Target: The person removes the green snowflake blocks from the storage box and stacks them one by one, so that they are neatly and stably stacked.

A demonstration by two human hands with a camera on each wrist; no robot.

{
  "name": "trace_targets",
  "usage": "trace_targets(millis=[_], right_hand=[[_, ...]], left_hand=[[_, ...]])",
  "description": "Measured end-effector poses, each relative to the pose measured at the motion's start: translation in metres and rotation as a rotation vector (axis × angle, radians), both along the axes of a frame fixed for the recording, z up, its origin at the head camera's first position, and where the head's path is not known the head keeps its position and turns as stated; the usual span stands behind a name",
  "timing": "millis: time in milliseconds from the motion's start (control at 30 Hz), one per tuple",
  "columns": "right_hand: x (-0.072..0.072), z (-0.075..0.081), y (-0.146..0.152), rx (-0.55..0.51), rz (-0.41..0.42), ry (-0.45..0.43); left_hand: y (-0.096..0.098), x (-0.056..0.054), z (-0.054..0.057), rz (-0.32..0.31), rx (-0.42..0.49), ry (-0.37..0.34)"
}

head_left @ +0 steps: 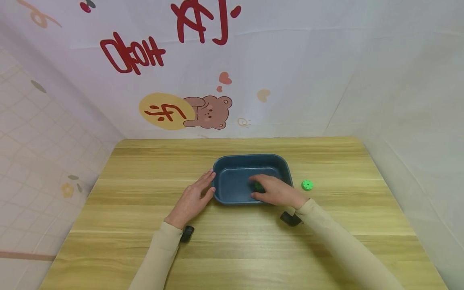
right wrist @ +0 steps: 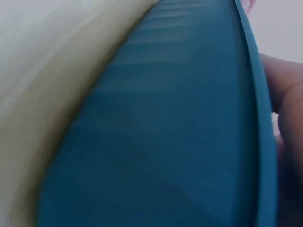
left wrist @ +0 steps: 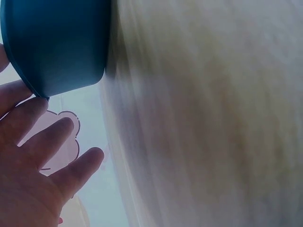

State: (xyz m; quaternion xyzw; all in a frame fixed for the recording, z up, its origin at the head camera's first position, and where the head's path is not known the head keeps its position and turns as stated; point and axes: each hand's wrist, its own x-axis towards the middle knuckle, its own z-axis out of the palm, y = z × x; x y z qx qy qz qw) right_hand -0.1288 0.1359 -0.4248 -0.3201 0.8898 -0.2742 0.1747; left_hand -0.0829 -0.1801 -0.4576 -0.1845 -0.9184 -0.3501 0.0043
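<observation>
A dark blue rectangular tray point(head_left: 232, 189) with rounded corners stands on the table. At its left end my left hand point(head_left: 190, 201) rests with spread fingers against the wall. The left wrist view shows fingertips at the rim of the tray point(left wrist: 61, 52). My right hand point(head_left: 273, 190) reaches over the front right wall into the tray, thumb and fingers around a dark green piece point(head_left: 258, 187), mostly hidden by the hand. In the right wrist view, the tray's outer wall point(right wrist: 156, 118) covers the held piece, and only part of the hand point(right wrist: 291, 104) shows.
On the table to the right of the tray lies a bright green notched disc point(head_left: 307, 185) with a small centre hole. Black wrist cameras sit under both wrists. A white printed sheet point(head_left: 290, 60) hangs behind the wooden table point(head_left: 232, 249).
</observation>
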Motion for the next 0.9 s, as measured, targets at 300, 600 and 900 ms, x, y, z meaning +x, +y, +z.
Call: trace_targets(millis=[300, 600, 900], right_hand=[[-0.017, -0.008, 0.003, -0.099, -0.038, -0.007], [-0.030, -0.012, 0.006, -0.004, 0.008, 0.069], [-0.034, -0.014, 0.005, 0.019, 0.051, 0.081]], left_hand=[[0.000, 0.000, -0.002, 0.002, 0.000, 0.000], [-0.001, 0.000, -0.002, 0.003, 0.004, 0.003], [-0.001, 0.000, -0.002, 0.007, -0.008, 0.005]])
